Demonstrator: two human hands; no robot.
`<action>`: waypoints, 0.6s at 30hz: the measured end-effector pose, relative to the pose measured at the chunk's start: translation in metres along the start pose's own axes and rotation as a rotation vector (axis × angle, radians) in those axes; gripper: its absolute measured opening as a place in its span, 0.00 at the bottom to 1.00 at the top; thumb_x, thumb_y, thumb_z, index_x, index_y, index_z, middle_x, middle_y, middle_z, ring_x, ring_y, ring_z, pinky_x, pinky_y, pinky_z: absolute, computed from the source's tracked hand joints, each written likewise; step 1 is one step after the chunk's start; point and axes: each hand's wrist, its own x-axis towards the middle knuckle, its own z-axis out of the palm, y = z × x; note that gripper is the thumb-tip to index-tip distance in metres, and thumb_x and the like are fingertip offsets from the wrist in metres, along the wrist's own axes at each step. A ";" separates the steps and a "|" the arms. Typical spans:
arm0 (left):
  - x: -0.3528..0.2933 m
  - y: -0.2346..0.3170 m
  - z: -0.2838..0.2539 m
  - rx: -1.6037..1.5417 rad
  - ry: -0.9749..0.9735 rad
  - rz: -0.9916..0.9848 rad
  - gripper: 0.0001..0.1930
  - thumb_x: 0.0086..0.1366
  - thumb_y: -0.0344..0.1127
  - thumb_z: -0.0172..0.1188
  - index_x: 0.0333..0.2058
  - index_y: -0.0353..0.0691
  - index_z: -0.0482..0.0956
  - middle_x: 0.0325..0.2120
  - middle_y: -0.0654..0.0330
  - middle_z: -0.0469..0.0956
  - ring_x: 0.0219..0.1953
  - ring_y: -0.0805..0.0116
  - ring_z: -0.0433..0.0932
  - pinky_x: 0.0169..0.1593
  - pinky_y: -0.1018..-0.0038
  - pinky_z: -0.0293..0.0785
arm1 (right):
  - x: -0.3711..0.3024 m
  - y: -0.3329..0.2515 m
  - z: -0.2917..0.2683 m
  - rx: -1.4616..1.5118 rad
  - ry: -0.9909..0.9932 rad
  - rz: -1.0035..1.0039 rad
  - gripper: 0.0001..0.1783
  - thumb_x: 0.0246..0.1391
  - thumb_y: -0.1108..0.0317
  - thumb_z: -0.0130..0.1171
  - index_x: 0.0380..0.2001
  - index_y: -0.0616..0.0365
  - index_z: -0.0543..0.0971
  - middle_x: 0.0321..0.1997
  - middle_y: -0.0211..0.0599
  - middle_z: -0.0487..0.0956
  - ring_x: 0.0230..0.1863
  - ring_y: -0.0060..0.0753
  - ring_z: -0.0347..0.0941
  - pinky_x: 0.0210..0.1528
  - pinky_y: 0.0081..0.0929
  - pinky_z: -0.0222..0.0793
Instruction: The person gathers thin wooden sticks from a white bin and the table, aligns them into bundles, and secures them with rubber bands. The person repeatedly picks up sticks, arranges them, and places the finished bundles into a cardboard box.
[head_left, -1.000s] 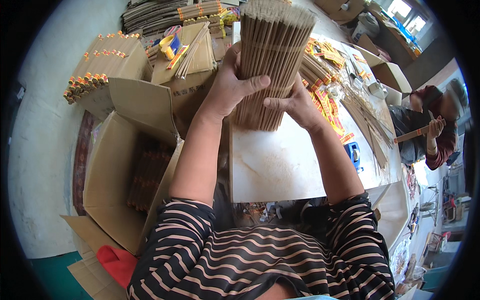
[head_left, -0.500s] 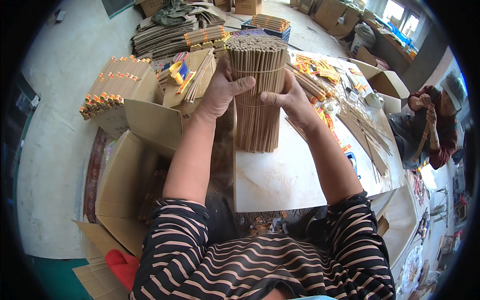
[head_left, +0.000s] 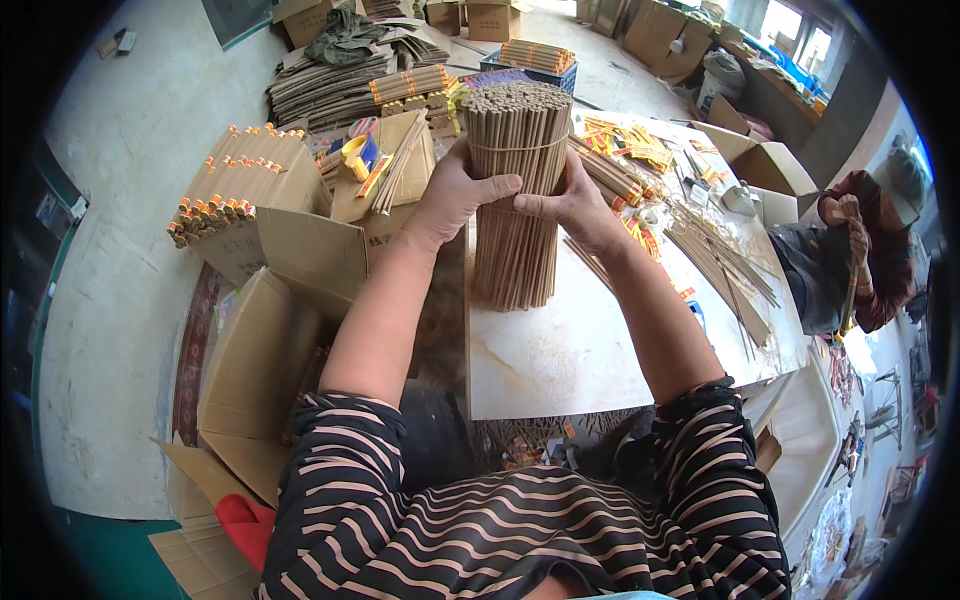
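Observation:
A thick bundle of thin brown incense sticks (head_left: 516,265) stands upright at the left part of the white table, with a rubber band around its upper part. My left hand (head_left: 462,195) wraps its left side and my right hand (head_left: 578,205) its right side. Both thumbs lie across the front, their tips nearly meeting. The fingers behind the bundle are hidden. Right of it on the white tabletop (head_left: 560,370) lie loose incense sticks (head_left: 715,270), smaller wrapped bundles (head_left: 610,175) and red-and-yellow paper labels (head_left: 640,145).
An open cardboard box (head_left: 245,370) stands at my left. Behind it, labelled incense bundles (head_left: 250,170) are stacked on a carton, beside a yellow tape roll (head_left: 355,155). A blue crate (head_left: 570,75) stands beyond the table. A co-worker (head_left: 870,240) sits at the right, holding sticks.
The bundle's top has come slightly lower and toward me. Both hands have moved down a little, and my thumbs are closer together. The co-worker's hands have shifted.

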 end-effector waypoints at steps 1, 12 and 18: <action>-0.001 -0.001 0.001 0.053 0.021 -0.050 0.29 0.47 0.34 0.71 0.48 0.35 0.69 0.43 0.58 0.75 0.46 0.68 0.73 0.52 0.73 0.68 | 0.003 0.002 -0.003 0.024 -0.018 0.013 0.37 0.41 0.69 0.71 0.54 0.58 0.64 0.48 0.34 0.74 0.49 0.27 0.70 0.53 0.27 0.67; -0.009 0.007 0.005 -0.081 -0.094 -0.095 0.34 0.46 0.29 0.71 0.52 0.35 0.65 0.44 0.60 0.74 0.49 0.69 0.72 0.53 0.73 0.68 | -0.004 0.014 -0.001 -0.274 -0.055 -0.084 0.54 0.37 0.67 0.73 0.62 0.57 0.49 0.58 0.42 0.65 0.59 0.37 0.61 0.62 0.33 0.55; -0.013 -0.004 0.025 0.170 0.109 0.090 0.24 0.51 0.33 0.68 0.47 0.36 0.71 0.42 0.62 0.75 0.46 0.70 0.73 0.49 0.74 0.71 | 0.002 -0.009 -0.008 -0.042 -0.143 0.043 0.43 0.36 0.67 0.73 0.55 0.60 0.60 0.49 0.37 0.73 0.51 0.30 0.70 0.54 0.28 0.66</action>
